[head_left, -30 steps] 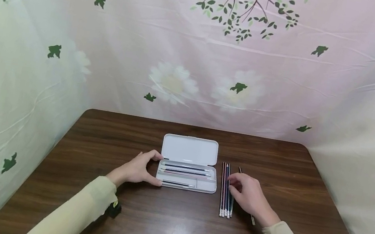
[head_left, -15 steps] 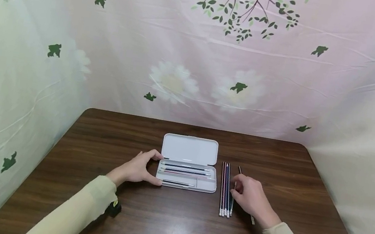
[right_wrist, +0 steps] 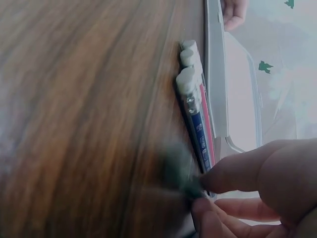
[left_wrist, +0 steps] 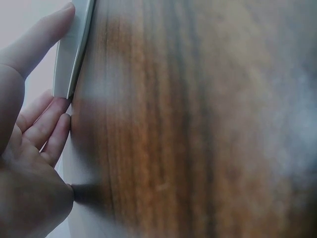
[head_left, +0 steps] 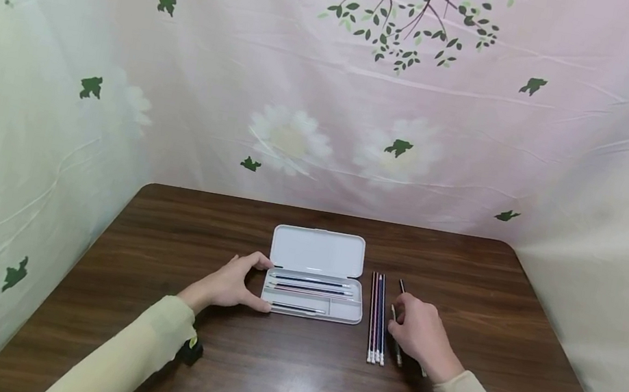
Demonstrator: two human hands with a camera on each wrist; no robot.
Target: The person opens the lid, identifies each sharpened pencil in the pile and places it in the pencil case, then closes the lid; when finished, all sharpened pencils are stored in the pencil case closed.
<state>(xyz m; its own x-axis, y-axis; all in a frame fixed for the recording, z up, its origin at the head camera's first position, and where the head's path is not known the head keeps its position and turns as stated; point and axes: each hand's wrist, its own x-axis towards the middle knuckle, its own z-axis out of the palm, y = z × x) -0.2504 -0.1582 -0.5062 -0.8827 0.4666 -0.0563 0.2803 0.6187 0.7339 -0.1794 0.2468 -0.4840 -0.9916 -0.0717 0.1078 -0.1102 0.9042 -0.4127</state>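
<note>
An open white pencil case [head_left: 317,252] lies on the table with several pencils in its tray. My left hand [head_left: 227,284] spans its left end, thumb at the front corner and index finger at the back corner; the thumb rests against the case's side in the left wrist view. To the right of the case, several pencils [head_left: 377,317] lie side by side, white erasers toward me. My right hand [head_left: 423,329] pinches a dark green pencil [right_wrist: 176,166] between thumb and fingers, its eraser end blurred. Another dark pencil [head_left: 402,285] lies partly hidden under this hand.
The brown wood-grain table [head_left: 285,371] has its back edge against a hanging printed cloth [head_left: 332,88], which also closes off both sides. The case's lid [head_left: 319,242] is tipped back behind the tray.
My right hand has shifted slightly right, drawing the pinched pencil away from the row and turning it a little. The left hand and case have stayed in place.
</note>
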